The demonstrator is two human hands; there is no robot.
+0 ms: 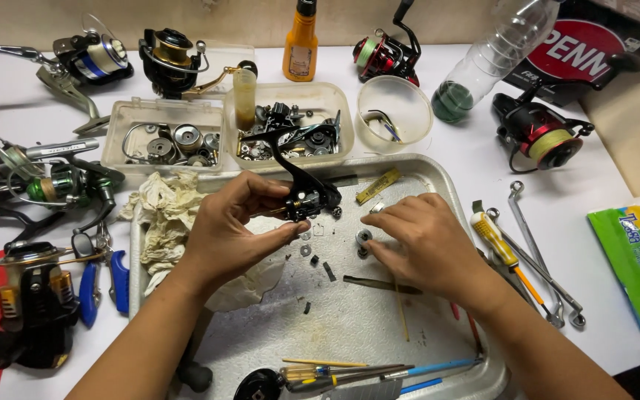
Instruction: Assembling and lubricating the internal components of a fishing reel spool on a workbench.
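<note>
- Two hands over the metal tray (438,178): the left hand (231,230) is closed around a black reel body (307,194), held just above the tray.
- Right hand (416,241) lies palm-down, fingertips pinching a small round gear (364,237) on the tray.
- I'd keep that body steady and lift the gear straight, since loose bits sit right beside it.

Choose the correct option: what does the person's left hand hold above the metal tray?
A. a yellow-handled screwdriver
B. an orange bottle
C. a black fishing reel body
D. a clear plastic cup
C: the left hand pinches a black fishing reel body over the metal tray, while the right hand rests its fingertips on a small round part.
</note>
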